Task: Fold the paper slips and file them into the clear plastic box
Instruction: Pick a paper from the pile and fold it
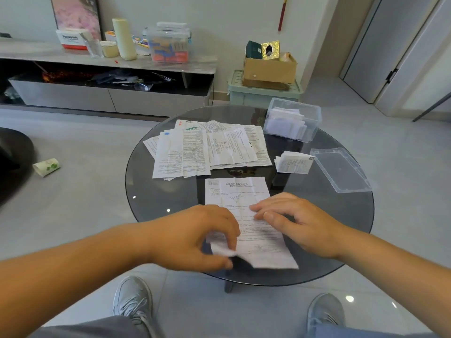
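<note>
A seated person worked over a round dark glass tabletop (pixel 156 196), with a long white printed paper slip (pixel 238 191) lying lengthwise at the near edge, between the two hands. The left hand (pixel 195 236) had its fingers and thumb curled round the slip's near-left corner, which stood lifted and curled off the glass, apparently to start a fold towards the far end; that corner was blurred. The right hand (pixel 295 220) lay nearly flat, fingers stretched and relaxed, pressing the slip's right side about midway along, seemingly to keep the sheet from sliding as the corner rose. The slip was thin and covered in small black text under a heading, with old creases crossing it. At the far right of the tabletop stood the rectangular clear plastic box (pixel 312 113), open-topped and already holding several folded white slips on edge. Its shallow clear plastic lid (pixel 341 169) lay apart at the right, likely set there to leave the box free for filing. A small stack of folded slips (pixel 294 162) sat between lid and worked slip, and a loose heap of unfolded leaflets (pixel 207 147) was spread across the far middle, suggesting much folding remained.
</note>
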Tool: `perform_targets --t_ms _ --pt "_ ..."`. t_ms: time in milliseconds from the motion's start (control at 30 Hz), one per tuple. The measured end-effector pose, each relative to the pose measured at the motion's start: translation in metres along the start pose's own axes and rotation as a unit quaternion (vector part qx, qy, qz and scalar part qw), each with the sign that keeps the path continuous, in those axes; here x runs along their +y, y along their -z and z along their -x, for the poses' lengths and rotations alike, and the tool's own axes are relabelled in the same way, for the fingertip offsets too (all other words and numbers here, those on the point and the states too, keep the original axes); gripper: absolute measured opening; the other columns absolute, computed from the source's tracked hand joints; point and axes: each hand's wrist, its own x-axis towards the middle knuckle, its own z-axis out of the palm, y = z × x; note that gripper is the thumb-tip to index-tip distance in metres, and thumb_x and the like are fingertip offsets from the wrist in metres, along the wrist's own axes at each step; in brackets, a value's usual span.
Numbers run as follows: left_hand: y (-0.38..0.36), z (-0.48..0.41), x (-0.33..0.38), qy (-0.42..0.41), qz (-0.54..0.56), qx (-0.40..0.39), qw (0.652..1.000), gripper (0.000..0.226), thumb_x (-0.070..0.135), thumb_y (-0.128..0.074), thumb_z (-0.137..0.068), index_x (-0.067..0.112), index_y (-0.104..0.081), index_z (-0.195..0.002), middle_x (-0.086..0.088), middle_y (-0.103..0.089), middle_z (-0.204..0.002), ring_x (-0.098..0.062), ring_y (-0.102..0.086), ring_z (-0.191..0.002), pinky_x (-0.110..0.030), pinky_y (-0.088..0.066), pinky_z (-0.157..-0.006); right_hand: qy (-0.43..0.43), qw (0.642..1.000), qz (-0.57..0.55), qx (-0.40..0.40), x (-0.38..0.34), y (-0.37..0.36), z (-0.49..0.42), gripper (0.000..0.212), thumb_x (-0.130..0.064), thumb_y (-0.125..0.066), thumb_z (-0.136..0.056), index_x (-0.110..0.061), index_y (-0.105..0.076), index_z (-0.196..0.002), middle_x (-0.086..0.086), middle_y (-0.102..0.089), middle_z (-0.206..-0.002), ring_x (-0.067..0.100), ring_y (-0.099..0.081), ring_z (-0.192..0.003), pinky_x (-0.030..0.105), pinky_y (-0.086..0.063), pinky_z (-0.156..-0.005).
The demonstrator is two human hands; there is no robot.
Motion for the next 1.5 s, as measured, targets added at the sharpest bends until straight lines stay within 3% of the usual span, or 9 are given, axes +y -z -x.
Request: perform_targets --t_ms 133,267,367,433,533,700,867,1100,1500 --pt "0.011 -0.011 -0.006 0.109 0.150 0.089 0.979 0.013 0.034 -0.070 -0.092 0.021 -0.073 -0.091 0.007 -0.071 -0.091 -0.011 -0.066 -0.085 -0.034 -0.055 -0.080 -0.061 0.988 -0.144 0.018 -0.004 0.002 -0.002 0.060 -0.077 -0.028 -0.093 -0.040 -0.074 -0.106 -0.023 -0.066 -0.118 -0.006 -0.055 -0.115 0.018 -0.040 -0.100" --pt "0.016 -0.028 -0.017 0.212 0.167 0.188 0.944 0.017 0.036 -0.066 -0.093 0.023 -0.069 -0.083 0.010 -0.064 -0.074 -0.005 -0.057 -0.067 -0.022 -0.046 -0.062 -0.109 0.950 -0.285 0.073 -0.010 0.010 -0.008 0.054 -0.071 -0.033 -0.080 -0.041 -0.068 -0.109 -0.032 -0.069 -0.108 -0.008 -0.058 -0.114 0.014 -0.035 -0.103" --pt "0.016 -0.039 -0.025 0.250 0.132 0.219 0.934 0.015 0.037 -0.063 -0.094 0.025 -0.066 -0.086 0.008 -0.067 -0.084 -0.008 -0.063 -0.076 -0.023 -0.051 -0.065 -0.114 0.964 -0.210 0.117 -0.012 0.007 -0.016 0.038 -0.045 -0.064 -0.090 -0.038 -0.049 -0.124 -0.020 -0.074 -0.100 -0.008 -0.066 -0.097 0.012 -0.050 -0.086" --pt "0.016 -0.046 -0.026 0.253 0.112 0.231 0.933 0.015 0.036 -0.061 -0.096 0.023 -0.064 -0.089 0.005 -0.068 -0.089 -0.013 -0.066 -0.081 -0.032 -0.058 -0.069 -0.115 0.968 -0.170 0.143 -0.012 0.003 -0.021 0.057 -0.031 -0.071 -0.091 -0.044 -0.032 -0.131 -0.017 -0.073 -0.098 -0.011 -0.065 -0.084 0.004 -0.048 -0.068" --pt "0.019 -0.056 -0.026 0.261 0.079 0.246 0.930 0.017 0.034 -0.056 -0.099 0.018 -0.060 -0.093 0.000 -0.066 -0.090 -0.020 -0.068 -0.076 -0.040 -0.061 -0.061 -0.097 0.979 -0.093 0.153 -0.009 -0.002 -0.026 0.060 -0.035 -0.069 -0.092 -0.040 -0.038 -0.143 -0.021 -0.060 -0.121 -0.002 -0.060 -0.098 0.007 -0.045 -0.074" --pt "0.020 -0.067 -0.030 0.287 0.009 0.214 0.934 0.028 0.041 -0.064 -0.093 0.024 -0.051 -0.111 0.004 -0.062 -0.100 -0.015 -0.063 -0.081 -0.037 -0.058 -0.070 -0.110 0.978 0.086 0.157 0.001 -0.009 -0.037 0.039 -0.050 -0.062 -0.092 -0.033 -0.063 -0.128 -0.012 -0.046 -0.108 0.015 -0.045 -0.113 0.031 -0.041 -0.098" --pt "0.012 -0.065 -0.026 0.267 -0.097 0.146 0.948 0.074 0.066 -0.067 -0.079 0.030 -0.038 -0.137 0.003 -0.047 -0.127 -0.017 -0.054 -0.108 -0.034 -0.051 -0.089 -0.108 0.969 0.147 0.165 0.011 -0.016 -0.038 0.042 -0.059 -0.061 -0.089 -0.040 -0.063 -0.126 -0.010 -0.038 -0.108 0.012 -0.034 -0.107 0.026 -0.031 -0.093" --pt "0.009 -0.059 -0.038 0.240 -0.153 0.087 0.955 0.081 0.080 -0.056 -0.077 0.042 -0.036 -0.145 0.003 -0.031 -0.141 -0.019 -0.033 -0.128 -0.039 -0.033 -0.111 -0.080 0.966 0.171 0.176 0.017 -0.018 -0.037 0.043 -0.059 -0.057 -0.091 -0.041 -0.061 -0.129 -0.010 -0.037 -0.106 0.013 -0.034 -0.105 0.030 -0.029 -0.095" --pt "0.022 -0.068 -0.032 0.232 -0.154 0.050 0.959 0.079 0.078 -0.069 -0.069 0.035 -0.046 -0.131 0.008 -0.048 -0.126 -0.013 -0.045 -0.112 -0.034 -0.045 -0.098 -0.047 0.975 0.167 0.136 0.021 -0.012 -0.032 0.039 -0.050 -0.056 -0.096 -0.043 -0.058 -0.134 -0.013 -0.039 -0.114 0.009 -0.033 -0.111 0.029 -0.028 -0.100"
